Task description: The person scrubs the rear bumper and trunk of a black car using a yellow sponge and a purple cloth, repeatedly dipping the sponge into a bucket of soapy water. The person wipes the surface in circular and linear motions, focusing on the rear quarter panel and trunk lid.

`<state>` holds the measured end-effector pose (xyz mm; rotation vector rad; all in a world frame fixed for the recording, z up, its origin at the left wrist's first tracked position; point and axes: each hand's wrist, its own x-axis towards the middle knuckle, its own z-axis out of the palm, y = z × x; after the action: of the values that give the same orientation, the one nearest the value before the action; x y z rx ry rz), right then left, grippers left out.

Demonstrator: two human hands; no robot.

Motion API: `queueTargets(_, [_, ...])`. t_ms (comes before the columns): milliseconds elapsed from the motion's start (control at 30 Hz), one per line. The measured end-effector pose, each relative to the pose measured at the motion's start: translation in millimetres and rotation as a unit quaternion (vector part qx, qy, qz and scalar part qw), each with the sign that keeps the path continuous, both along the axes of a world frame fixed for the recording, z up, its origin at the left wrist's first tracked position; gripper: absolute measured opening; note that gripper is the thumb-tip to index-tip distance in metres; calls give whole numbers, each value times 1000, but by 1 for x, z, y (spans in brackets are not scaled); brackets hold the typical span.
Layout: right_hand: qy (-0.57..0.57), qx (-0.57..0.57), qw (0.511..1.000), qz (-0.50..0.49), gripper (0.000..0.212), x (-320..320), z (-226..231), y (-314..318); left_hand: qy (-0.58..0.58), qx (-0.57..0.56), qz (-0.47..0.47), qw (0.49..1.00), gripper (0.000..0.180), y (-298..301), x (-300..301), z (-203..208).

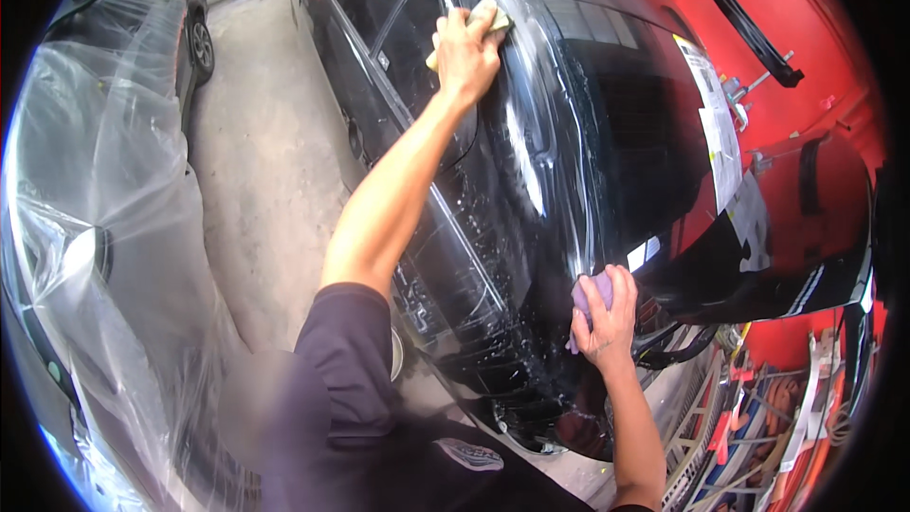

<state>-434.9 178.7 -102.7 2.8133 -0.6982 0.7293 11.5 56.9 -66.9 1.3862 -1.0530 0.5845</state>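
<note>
A black car body [531, 265] fills the middle, its dark paint wet and streaked with water and pale smears. My left hand [466, 49] reaches far along the panel beside the roof edge. Its fingers are closed around a pale yellow pad [500, 21], which is pressed to the wet surface and mostly covered by the hand. Nearer to me, my right hand [611, 318] grips a purple sponge or folded cloth [593, 292] against the car's rear corner. Part of the purple piece shows below the thumb.
At left stands a vehicle under clear plastic sheeting [123, 152], with concrete floor [256, 133] between it and the car. Paper sheets [713, 133] are stuck on the car's glass. A rack with hoses and tools [758, 427] is at lower right, before a red wall [834, 0].
</note>
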Motion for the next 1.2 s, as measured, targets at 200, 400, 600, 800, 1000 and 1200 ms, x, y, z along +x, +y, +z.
queueTargets(200, [6,6,1000,-16,58,-6,0,7,-36,23,-97,994,68,68,-82,-70])
queueTargets(400, [0,1,1000,-1,57,-1,1,0,68,11,19,997,47,-24,37,30])
queueTargets(600, [4,4,1000,-23,56,-11,-2,5,-41,35,-47,997,61,42,-69,-53])
queueTargets(800, [7,6,1000,-5,57,-4,5,5,-54,62,58,995,48,-33,45,44])
queueTargets(1000, [-10,-1,1000,-15,58,-6,3,1,-113,100,24,988,51,-19,-13,29])
queueTargets(1200, [-32,41,999,-4,58,-6,6,2,-236,96,-15,967,60,10,-17,11])
